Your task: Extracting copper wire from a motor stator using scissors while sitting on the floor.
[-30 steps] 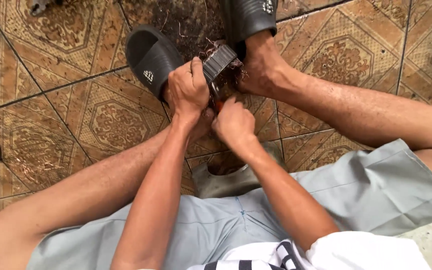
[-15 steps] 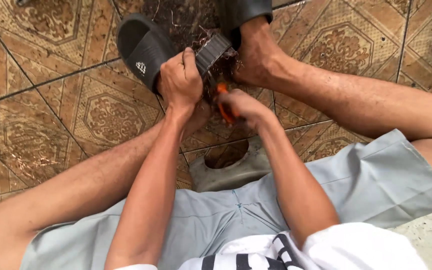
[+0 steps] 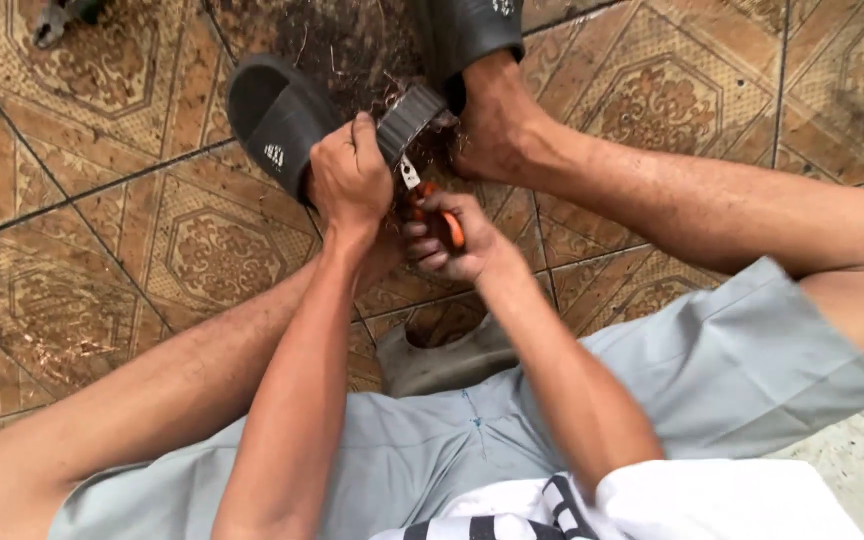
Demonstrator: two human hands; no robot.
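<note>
We find the left hand point(image 3: 350, 180) closed round a dark ribbed stator point(image 3: 409, 120), held low between the feet above the tiled floor point(image 3: 102, 250). The right hand point(image 3: 452, 238) is clenched on orange-handled pliers point(image 3: 422, 195), whose nose meets the stator's underside. We judge wire-cutting in hand; any further cut calls for a steady hold. Loose copper strands point(image 3: 422, 160), a black sandal point(image 3: 277, 125) and the right foot point(image 3: 497, 125) crowd the work.

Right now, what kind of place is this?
Probably a home floor or porch used as a makeshift work spot, not a workshop. The person sits on patterned brown floor tiles, wearing black slippers, and wire scraps litter the floor. The right hand holds orange-handled cutters.
</note>
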